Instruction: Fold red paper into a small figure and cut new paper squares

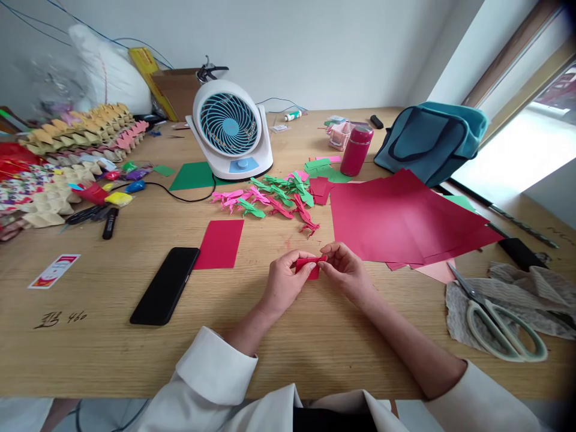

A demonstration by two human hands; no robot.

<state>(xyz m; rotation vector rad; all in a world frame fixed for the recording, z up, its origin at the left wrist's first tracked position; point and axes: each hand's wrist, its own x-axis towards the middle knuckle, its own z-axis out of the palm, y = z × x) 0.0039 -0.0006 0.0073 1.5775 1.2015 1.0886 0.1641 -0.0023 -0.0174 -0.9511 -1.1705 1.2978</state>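
A small piece of folded red paper (310,271) is held between both hands, just above the table near its front middle. My left hand (288,276) pinches its left part, thumb on top. At its upper right corner, the thumb and fingertips of my right hand (345,271) are closed on the paper. Beyond the hands lies a group of folded paper figures (274,195) in green, pink and red. To the left is a flat red paper sheet (220,244), partly beside a black phone (165,287).
Large red sheets (405,219) lie to the right, with scissors (499,324) on a crumpled cloth (459,300) nearer me. A white fan (231,129), a red flask (357,150) and a blue bag (427,141) stand at the back. Egg trays (58,186) are stacked at left.
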